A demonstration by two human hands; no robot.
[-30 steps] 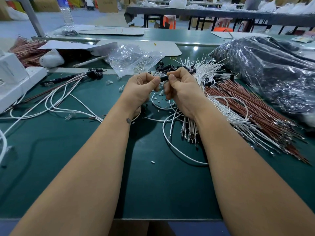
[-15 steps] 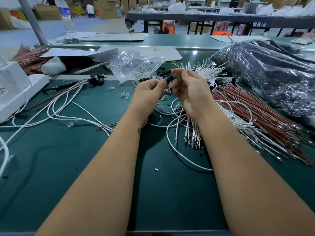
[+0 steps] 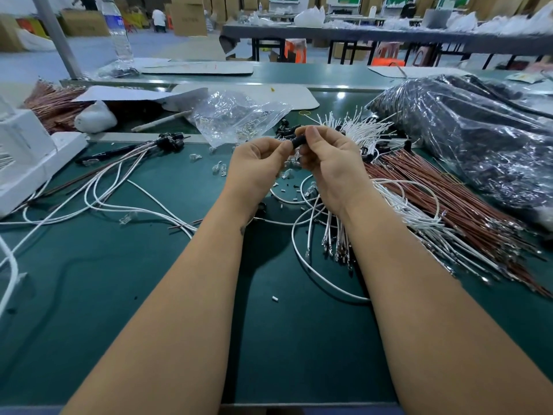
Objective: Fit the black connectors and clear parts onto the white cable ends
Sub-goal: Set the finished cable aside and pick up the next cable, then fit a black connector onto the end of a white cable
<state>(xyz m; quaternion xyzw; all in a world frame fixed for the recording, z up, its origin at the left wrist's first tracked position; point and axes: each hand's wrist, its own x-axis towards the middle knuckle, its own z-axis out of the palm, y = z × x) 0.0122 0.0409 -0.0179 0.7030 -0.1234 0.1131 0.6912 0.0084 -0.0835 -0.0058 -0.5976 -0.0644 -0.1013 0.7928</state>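
The table (image 3: 149, 324) was dark green; on it lay white cables (image 3: 119, 205), reddish-brown wires (image 3: 449, 199), black connectors (image 3: 287, 130) and a glossy black bag (image 3: 478, 139).

1. Brown wires (image 3: 454, 202) lie fanned across the green table (image 3: 119, 310) at right.
2. A dark plastic bag (image 3: 478, 136) sits beyond them.
3. A white machine (image 3: 27, 157) stands at the left edge.
4. More brown wires (image 3: 54, 103) lie behind it, beside a white lump (image 3: 95, 117).
5. A water bottle (image 3: 119, 34) stands far left.
6. Cardboard boxes (image 3: 188, 15) stand on the floor behind.
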